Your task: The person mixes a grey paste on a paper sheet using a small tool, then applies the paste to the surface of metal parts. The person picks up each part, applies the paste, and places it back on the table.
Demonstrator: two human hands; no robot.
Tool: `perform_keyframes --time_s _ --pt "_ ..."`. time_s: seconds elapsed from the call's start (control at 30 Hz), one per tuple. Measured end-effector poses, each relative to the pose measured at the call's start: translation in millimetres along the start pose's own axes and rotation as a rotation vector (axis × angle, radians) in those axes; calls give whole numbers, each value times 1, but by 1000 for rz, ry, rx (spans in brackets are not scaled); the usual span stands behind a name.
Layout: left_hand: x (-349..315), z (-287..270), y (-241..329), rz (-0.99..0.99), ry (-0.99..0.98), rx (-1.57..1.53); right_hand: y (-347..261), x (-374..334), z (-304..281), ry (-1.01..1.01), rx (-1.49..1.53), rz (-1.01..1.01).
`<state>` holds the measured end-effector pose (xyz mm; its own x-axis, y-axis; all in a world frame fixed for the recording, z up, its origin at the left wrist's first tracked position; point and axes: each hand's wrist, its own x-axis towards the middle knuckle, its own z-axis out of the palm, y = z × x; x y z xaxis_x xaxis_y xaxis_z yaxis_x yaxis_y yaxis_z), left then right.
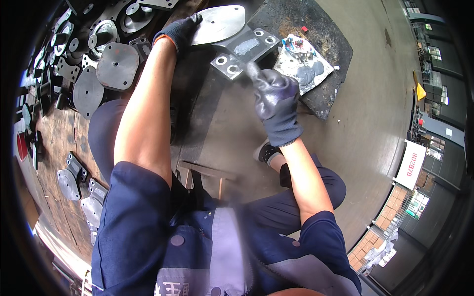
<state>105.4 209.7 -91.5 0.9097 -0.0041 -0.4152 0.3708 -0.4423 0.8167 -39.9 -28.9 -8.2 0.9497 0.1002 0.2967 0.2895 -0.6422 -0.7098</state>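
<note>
1. Evidently, the gloved left hand (178,33) grips the rim of a rounded metal plate (217,25), upper centre.
2. Just right, a holed bracket (261,45) bears a grey smear (246,47).
3. On the right hand (276,93), the forefinger extends near the bracket; others curl, holding what I cannot tell.
4. Grey paste (309,75) covers part of a white sheet (304,55), upper right.

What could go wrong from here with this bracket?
Grey paste on the metal bracket lies between ringed holes and might spread into them. The left hand is at one edge of the rounded plate, so pressing elsewhere could shift it. The red scrap near the grey putty could get mixed in.
</note>
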Motion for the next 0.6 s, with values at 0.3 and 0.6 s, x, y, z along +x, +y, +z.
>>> perform_keyframes --time_s 0.3,0.6 --pt "-4 1 3 -10 12 2 29 9 9 102 -332 -79" --pt "-4 2 7 -1 -9 17 -3 1 3 12 -13 97"
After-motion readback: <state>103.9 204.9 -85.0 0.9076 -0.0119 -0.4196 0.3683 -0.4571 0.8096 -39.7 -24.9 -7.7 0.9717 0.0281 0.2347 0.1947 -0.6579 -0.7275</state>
